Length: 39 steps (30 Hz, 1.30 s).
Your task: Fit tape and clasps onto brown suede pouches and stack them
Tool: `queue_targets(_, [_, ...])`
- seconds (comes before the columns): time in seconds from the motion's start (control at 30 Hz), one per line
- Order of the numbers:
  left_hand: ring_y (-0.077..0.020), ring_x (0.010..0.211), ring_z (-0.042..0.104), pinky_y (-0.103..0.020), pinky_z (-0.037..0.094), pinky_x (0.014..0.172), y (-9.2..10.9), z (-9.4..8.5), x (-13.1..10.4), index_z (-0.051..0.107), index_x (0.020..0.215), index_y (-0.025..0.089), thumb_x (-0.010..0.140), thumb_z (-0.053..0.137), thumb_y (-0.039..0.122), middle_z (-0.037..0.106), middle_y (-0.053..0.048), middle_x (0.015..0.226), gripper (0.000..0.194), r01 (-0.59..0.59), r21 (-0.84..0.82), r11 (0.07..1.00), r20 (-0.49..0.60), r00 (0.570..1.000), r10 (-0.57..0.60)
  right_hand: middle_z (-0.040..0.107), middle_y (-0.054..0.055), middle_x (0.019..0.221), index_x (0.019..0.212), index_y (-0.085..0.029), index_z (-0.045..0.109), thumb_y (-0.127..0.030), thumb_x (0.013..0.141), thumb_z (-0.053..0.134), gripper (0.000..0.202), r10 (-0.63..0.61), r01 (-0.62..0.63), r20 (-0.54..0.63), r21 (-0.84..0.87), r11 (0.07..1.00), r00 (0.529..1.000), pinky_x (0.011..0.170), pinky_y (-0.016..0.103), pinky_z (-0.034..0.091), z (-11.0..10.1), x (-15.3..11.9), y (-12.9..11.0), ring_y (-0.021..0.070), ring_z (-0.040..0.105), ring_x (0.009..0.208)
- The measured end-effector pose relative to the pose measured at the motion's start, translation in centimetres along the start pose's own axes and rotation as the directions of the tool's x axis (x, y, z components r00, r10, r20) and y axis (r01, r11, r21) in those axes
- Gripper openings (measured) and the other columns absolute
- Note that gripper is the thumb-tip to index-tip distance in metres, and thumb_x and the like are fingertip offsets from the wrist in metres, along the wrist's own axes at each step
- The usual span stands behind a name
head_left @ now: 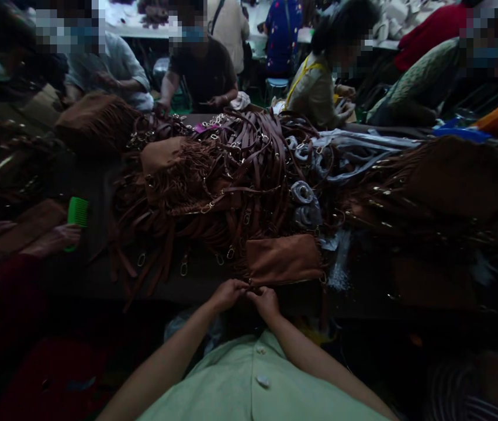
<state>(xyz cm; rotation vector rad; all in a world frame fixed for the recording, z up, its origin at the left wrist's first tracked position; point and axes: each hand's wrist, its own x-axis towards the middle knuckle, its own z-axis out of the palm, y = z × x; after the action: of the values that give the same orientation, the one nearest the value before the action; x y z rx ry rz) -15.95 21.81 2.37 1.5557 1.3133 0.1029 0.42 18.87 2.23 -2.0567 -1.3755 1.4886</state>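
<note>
A small brown suede-like bag lies at the near edge of the table, with metal rings at its lower corners. My left hand and my right hand meet at its lower left corner. Both have fingers closed in a pinch. What sits between the fingertips is tiny and dark, perhaps a strap end or clip at the corner; I cannot make it out. Just beyond the bag is a heap of brown straps with metal clasps.
Another fringed brown bag rests on the heap. Plastic-wrapped rolls lie right of the straps. More fringed bags are piled at right. At left, a co-worker's hand holds a green comb. Several people sit across the table.
</note>
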Motion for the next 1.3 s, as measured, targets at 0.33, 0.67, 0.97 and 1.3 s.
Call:
queue_targets(0.33, [-0.0175, 0.093, 0.054, -0.026, 0.038, 0.082, 2.2, -2.1, -0.1, 0.070, 0.088, 0.021, 0.088, 0.047, 0.029, 0.062, -0.006, 0.092, 0.024, 0.037, 0.500, 0.865, -0.161, 0.986, 0.051, 0.067, 0.012, 0.092, 0.092, -0.014, 0.062, -0.027, 0.091, 0.038, 0.028, -0.043, 0.005, -0.067, -0.493, 0.870, 0.997, 0.070, 0.026, 0.036, -3.4, -1.0, 1.3, 0.0184, 0.060, 0.084])
queue_targets(0.67, [-0.0168, 0.088, 0.058, -0.025, 0.039, 0.076, 0.1, -3.9, 2.1, 0.069, 0.090, 0.021, 0.090, 0.043, 0.029, 0.062, -0.006, 0.093, 0.028, 0.174, 0.495, 0.851, -0.256, 0.965, -0.048, 0.064, 0.005, 0.080, 0.084, -0.018, 0.059, -0.039, 0.094, 0.026, 0.040, 0.006, -0.069, -0.148, -0.423, 0.903, 0.989, 0.066, 0.024, 0.032, -14.9, -0.8, 12.6, 0.0152, 0.056, 0.076])
queue_targets(0.97, [-0.0195, 0.088, 0.060, -0.026, 0.040, 0.072, 0.0, -4.1, 2.2, 0.069, 0.090, 0.021, 0.085, 0.047, 0.034, 0.066, -0.007, 0.093, 0.026, 0.191, 0.382, 0.904, -0.168, 0.976, -0.135, 0.063, 0.005, 0.072, 0.078, -0.019, 0.064, -0.038, 0.092, 0.032, 0.040, 0.089, -0.107, -0.064, -0.381, 0.918, 0.994, 0.064, 0.024, 0.033, -17.6, -1.8, 11.4, 0.0143, 0.055, 0.069])
queue_targets(1.3, [-0.0154, 0.057, 0.056, -0.023, 0.038, 0.051, 4.2, -2.5, 3.9, 0.064, 0.073, 0.010, 0.062, 0.069, 0.056, 0.062, -0.004, 0.060, 0.048, 0.275, -0.466, 0.841, 0.035, 0.955, -0.293, 0.051, 0.010, 0.126, 0.128, -0.021, 0.051, -0.028, 0.075, 0.066, 0.055, -0.502, 0.218, -0.291, -0.648, 0.730, 0.814, 0.099, 0.036, 0.036, -14.9, -2.6, 6.5, 0.0233, 0.045, 0.115])
